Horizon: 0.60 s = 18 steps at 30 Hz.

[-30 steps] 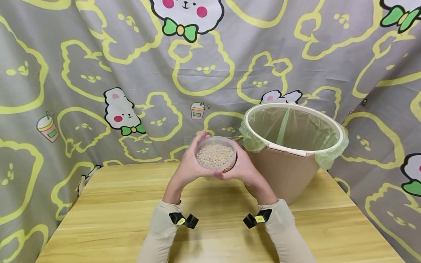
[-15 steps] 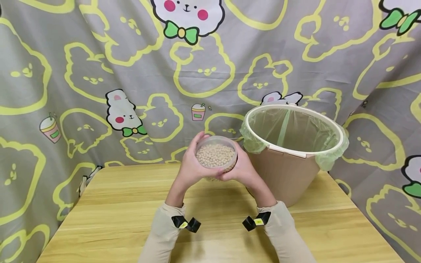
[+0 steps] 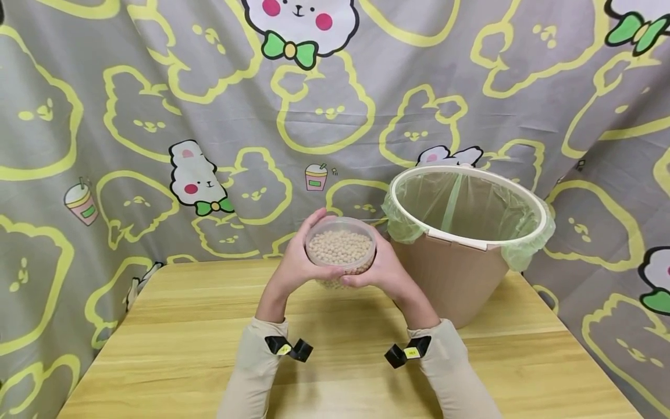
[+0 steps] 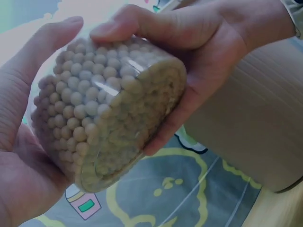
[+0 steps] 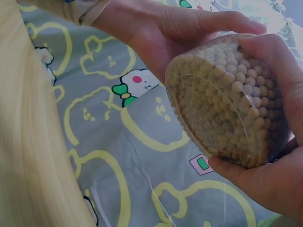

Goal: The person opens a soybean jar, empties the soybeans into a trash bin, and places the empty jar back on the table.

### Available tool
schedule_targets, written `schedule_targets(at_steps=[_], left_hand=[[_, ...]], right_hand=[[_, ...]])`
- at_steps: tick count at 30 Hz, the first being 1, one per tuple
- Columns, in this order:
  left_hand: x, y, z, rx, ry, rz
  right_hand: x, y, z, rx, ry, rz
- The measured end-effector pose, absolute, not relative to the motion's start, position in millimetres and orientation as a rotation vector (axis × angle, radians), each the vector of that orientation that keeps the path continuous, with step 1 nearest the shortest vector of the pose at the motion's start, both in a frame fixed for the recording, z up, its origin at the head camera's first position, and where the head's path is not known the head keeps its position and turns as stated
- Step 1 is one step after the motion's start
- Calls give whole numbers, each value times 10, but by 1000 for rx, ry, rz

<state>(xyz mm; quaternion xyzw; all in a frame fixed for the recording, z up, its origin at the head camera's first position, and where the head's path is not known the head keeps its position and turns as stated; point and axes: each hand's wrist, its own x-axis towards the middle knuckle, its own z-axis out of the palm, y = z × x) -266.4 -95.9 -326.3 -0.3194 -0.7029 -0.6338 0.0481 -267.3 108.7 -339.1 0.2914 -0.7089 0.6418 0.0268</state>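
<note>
A round clear plastic tub (image 3: pixel 340 247) filled with small beige balls (image 4: pixel 90 90) is held in the air above the table, its mouth open upward. My left hand (image 3: pixel 293 265) grips its left side, with the thumb across the near face. From the right, my right hand (image 3: pixel 384 267) holds the opposite side, its thumb pointing toward the left one. The two thumb tips lie close together at the front. Both wrist views show the tub's transparent base (image 5: pixel 208 111) tilted into sight and off the table.
Just right of my hands stands a tall beige-brown bin (image 3: pixel 450 285) with a cream rim and a green bag liner (image 3: pixel 408 224) folded over it. Below lies a wood-grain table (image 3: pixel 183 337). A grey curtain (image 3: pixel 235 116) with cartoon prints hangs behind and beside it.
The tub and my left hand have shifted slightly left. My thumbs, overlapping before, now sit nearly tip to tip. Both hands keep their hold.
</note>
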Motion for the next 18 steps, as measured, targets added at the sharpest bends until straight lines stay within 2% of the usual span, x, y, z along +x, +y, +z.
schedule_targets(at_steps=[18], left_hand=[[-2559, -738, -3221, -767, -2056, -1803]], right_hand=[[-2646, 1087, -3368, 785, -2161, 1889]])
